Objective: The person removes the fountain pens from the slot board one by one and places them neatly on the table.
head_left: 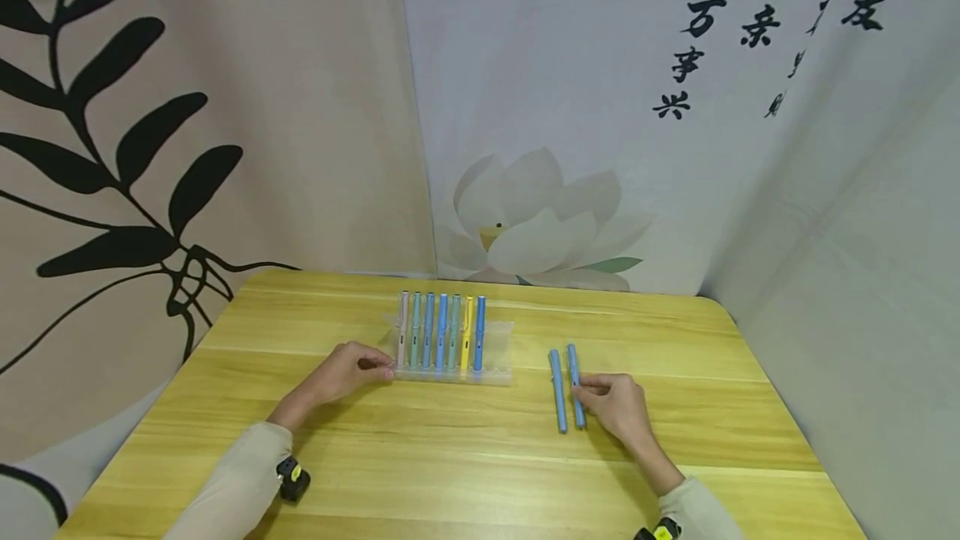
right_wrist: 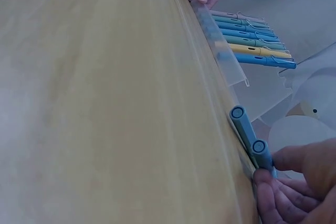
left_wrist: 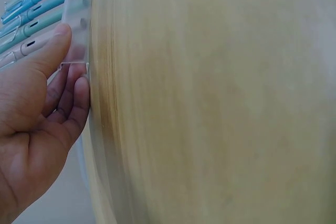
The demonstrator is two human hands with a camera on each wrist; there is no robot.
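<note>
A clear plastic pen stand (head_left: 498, 355) holds several capped pens side by side: a pinkish one (head_left: 402, 330), green ones, blue ones and a yellow pen (head_left: 467, 332). My left hand (head_left: 356, 369) grips the stand's near left corner; in the left wrist view the thumb lies over the plastic edge (left_wrist: 79, 38) with the fingers below it. To the right, two blue pens lie on the table. My right hand (head_left: 617, 408) pinches the right-hand blue pen (head_left: 573, 365) between thumb and fingers. Just left of it, the other blue pen (head_left: 558, 394) lies untouched.
The wooden table (head_left: 465, 473) carries the stand and the pens. Behind it hang cloth walls with a leaf print (head_left: 142, 248), a lotus print (head_left: 547, 223) and dark written characters. A small black device (head_left: 293, 480) is strapped at my left wrist.
</note>
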